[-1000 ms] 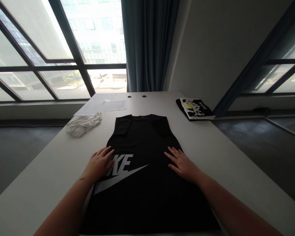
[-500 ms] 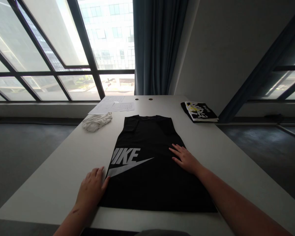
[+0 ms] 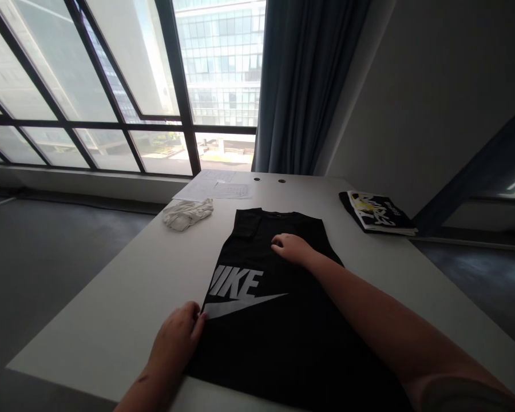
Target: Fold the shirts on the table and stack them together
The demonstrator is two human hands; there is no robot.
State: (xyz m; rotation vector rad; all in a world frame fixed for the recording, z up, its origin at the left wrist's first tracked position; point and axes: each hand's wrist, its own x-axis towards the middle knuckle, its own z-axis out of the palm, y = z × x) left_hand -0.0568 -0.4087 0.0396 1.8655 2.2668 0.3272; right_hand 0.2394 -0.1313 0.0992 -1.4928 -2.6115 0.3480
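A black T-shirt (image 3: pixel 257 337) with a big grey logo (image 3: pixel 240 289) lies flat on the white table, its sleeves folded in and its collar at the far end. At its left edge, beside the logo, my left hand (image 3: pixel 178 332) has curled fingers and the thumb over the fabric, closed on that edge. My right hand (image 3: pixel 294 249) reaches across the upper chest from the right. Its fingers are bent, with a gap between thumb and fingers and no cloth seen in them. I cannot tell whether it touches the shirt.
On the white table (image 3: pixel 124 303), a crumpled pale cloth (image 3: pixel 187 214) lies at the left edge. Behind it are printed papers (image 3: pixel 214 187). Folded black clothing with white and yellow print (image 3: pixel 377 213) is at the right edge. A blue curtain (image 3: pixel 309 86) hangs beyond.
My left hand left the logo for the shirt's left edge, and its fingers have curled there. My right hand has moved from the right side inward and up the chest. The view has turned left.
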